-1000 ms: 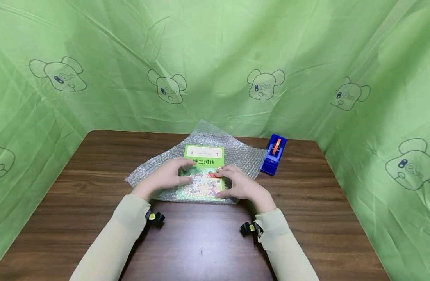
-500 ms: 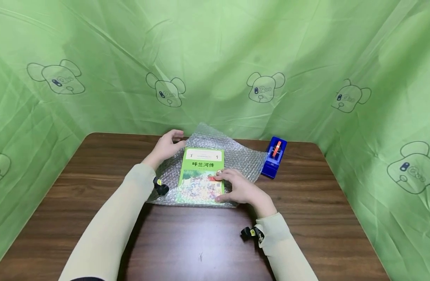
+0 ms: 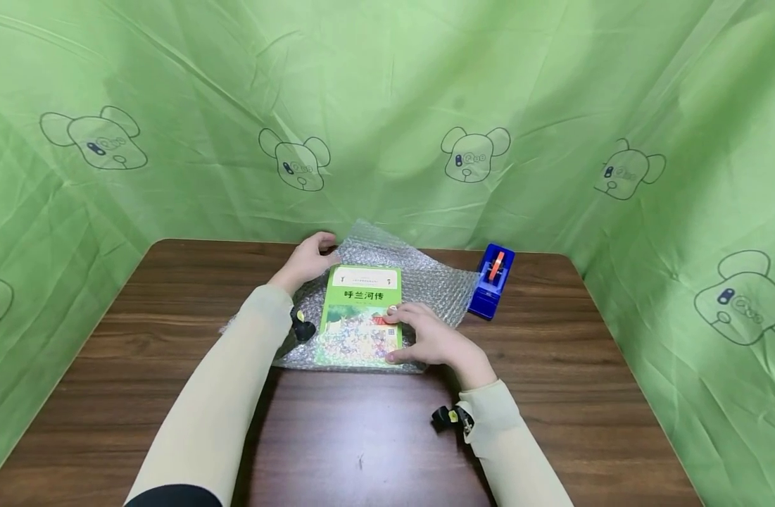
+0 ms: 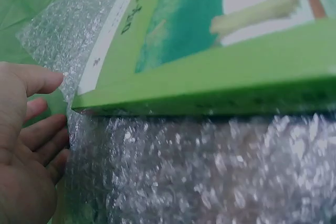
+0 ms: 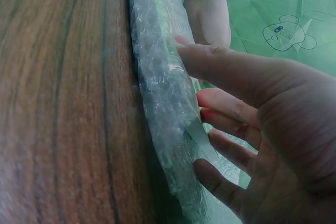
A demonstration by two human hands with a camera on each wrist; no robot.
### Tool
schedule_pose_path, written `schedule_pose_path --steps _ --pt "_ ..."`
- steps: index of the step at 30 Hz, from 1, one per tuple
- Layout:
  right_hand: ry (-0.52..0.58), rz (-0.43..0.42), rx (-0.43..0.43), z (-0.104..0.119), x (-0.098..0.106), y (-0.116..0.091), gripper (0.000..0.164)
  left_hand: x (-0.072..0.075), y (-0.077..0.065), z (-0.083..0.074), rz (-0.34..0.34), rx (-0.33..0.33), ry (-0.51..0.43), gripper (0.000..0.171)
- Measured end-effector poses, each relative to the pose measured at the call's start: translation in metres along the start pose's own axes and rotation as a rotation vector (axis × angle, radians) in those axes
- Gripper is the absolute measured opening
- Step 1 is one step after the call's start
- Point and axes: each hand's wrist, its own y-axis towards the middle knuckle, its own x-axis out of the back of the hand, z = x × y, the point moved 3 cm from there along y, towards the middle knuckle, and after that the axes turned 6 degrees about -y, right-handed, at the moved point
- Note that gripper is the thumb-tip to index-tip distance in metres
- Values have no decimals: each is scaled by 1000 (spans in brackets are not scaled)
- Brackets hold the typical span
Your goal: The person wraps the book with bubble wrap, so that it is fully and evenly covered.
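A green book (image 3: 364,296) with a picture cover lies on a sheet of bubble wrap (image 3: 438,285). Shiny wrap covers the book's lower part, and in the right wrist view bubble wrap (image 5: 163,77) runs round its near edge. My left hand (image 3: 305,262) is at the wrap's far left edge, beside the book's top left corner. In the left wrist view the left hand's (image 4: 26,145) fingers are loosely bent at the wrap's edge, thumb apart from them. My right hand (image 3: 428,336) rests on the book's lower right side, fingers spread over the cover and thumb near the bottom edge.
A blue tape dispenser (image 3: 491,282) with an orange wheel stands right of the wrap, close to its corner. The brown wooden table (image 3: 362,436) ends at a green cloth curtain (image 3: 387,105) behind and on both sides.
My left hand has moved from over the book to the far left edge of the bubble wrap, then slightly right. My right hand has stayed on the book.
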Motion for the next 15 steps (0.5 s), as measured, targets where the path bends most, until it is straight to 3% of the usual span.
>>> schedule_pose_path --steps 7,15 --pt "-23 5 9 1 2 1 79 -5 4 -4 35 14 -7 65" --pt "-22 14 14 2 1 0 77 -7 4 -11 -4 -36 8 63"
